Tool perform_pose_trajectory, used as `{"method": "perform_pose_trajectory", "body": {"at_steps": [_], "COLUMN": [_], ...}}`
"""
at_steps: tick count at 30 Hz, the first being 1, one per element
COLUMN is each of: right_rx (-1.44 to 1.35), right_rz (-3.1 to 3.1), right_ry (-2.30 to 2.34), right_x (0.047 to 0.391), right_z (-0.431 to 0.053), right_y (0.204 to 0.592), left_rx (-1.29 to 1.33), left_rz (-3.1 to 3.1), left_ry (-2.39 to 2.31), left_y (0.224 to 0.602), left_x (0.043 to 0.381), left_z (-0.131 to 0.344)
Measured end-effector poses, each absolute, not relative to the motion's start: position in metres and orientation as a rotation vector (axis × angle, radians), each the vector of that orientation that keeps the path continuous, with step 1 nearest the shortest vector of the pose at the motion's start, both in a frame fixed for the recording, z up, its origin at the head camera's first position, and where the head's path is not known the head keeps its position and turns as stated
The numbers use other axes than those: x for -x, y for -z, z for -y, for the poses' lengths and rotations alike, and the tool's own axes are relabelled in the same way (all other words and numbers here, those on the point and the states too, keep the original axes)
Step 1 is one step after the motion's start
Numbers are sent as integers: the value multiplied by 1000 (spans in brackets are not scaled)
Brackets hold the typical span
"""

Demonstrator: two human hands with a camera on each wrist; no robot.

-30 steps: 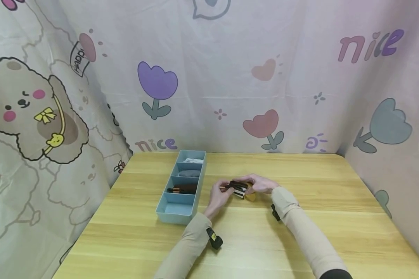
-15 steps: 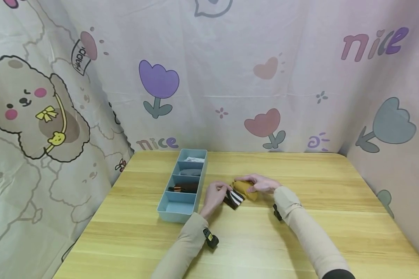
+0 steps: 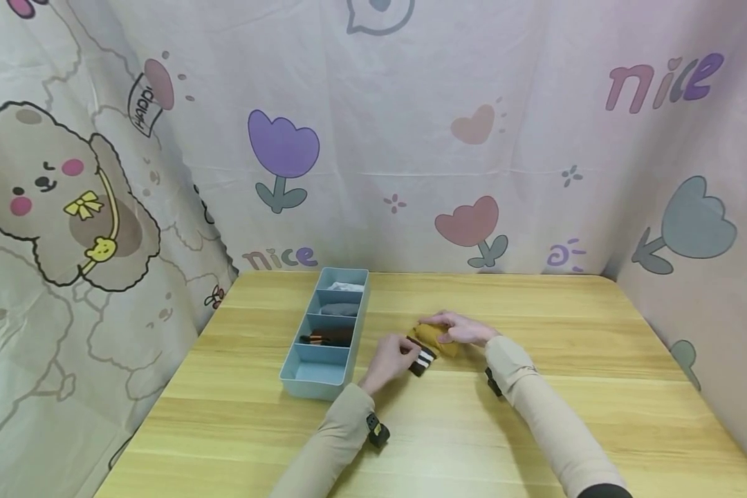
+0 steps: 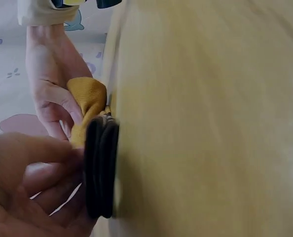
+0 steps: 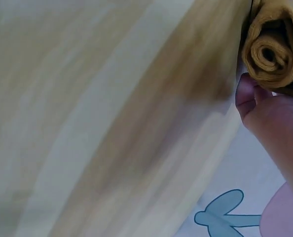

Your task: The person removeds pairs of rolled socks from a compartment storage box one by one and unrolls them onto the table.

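Both hands work on one rolled pair of socks on the wooden table.

The left hand (image 3: pixel 391 355) pinches the black-and-white striped cuff (image 3: pixel 422 360) of the socks between its curled fingers (image 4: pixel 48 180) and thumb. The right hand (image 3: pixel 462 328) lies over the mustard-yellow roll (image 3: pixel 437 338), its fingers bent around it, and presses it on the table (image 3: pixel 535 415). The roll rests near the table's middle, just to the right of the blue divided tray (image 3: pixel 300 382). The tray's three far compartments hold folded socks, white, grey and dark. A cartoon-printed curtain (image 3: pixel 373 138) hangs behind.
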State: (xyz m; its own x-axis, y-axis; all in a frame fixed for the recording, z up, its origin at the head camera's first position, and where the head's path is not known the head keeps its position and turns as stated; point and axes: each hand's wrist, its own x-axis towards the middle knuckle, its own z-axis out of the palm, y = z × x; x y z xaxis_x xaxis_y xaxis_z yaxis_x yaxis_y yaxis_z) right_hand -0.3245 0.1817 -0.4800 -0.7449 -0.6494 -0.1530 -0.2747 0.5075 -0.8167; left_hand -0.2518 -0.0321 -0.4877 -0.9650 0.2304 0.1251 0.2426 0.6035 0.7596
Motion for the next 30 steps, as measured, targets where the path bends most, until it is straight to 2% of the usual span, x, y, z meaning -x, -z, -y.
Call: {"method": "perform_pose_trajectory", "body": {"at_steps": [3,11,23,30], "right_rx": [801,795,810,809], "right_rz": [-2316,-2349,-2558,-2551], "right_ry": [1159,1267,1040,1088], "right_x": [325,323,314,313], "right_z": [-183,-184,-193,-192], "right_y": [481,484,480,481], "left_rx": [491,532,613,665], "left_rz": [2817,2905,2907,2922], "left_ry": [1266,1466,1574,1582], "left_y": [490,487,487,489], "left_x": [254,259,261,262], "left_z": [34,37,35,34]}}
